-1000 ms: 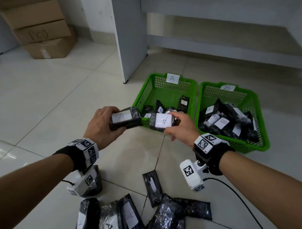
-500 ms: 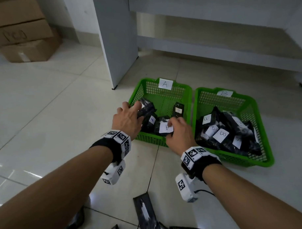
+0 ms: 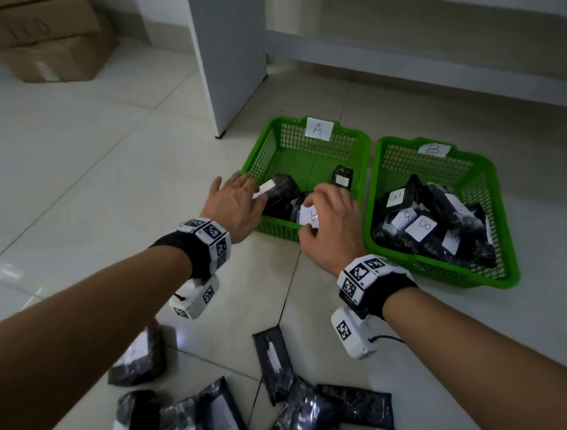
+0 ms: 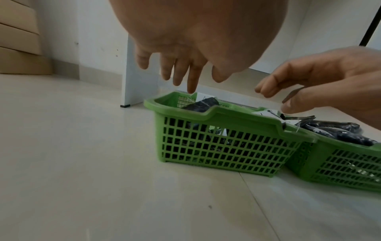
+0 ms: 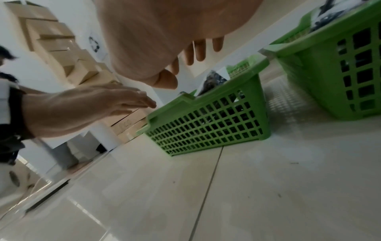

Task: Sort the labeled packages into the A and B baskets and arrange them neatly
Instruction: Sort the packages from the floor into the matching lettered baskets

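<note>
Lying in the A basket (image 3: 306,162), packages (image 3: 283,195) beneath both empty, slack-fingered hands.

- Soft, dim indoor light is seen; pale glare is thrown on the glossy floor (image 3: 81,164).
- Edges are bent by wide-angle distortion.
- The right wrist view is smeared by motion blur.

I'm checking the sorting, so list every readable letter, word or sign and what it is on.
"A": card on the left basket's back rim.
"B": card on the right basket's back rim.
"A": label of the packet under the right hand.
"B": labels of two packets in the right basket.
Recycling sign: on the wall.
Box scrawl, floor packets' labels: too blurred to read.
</note>
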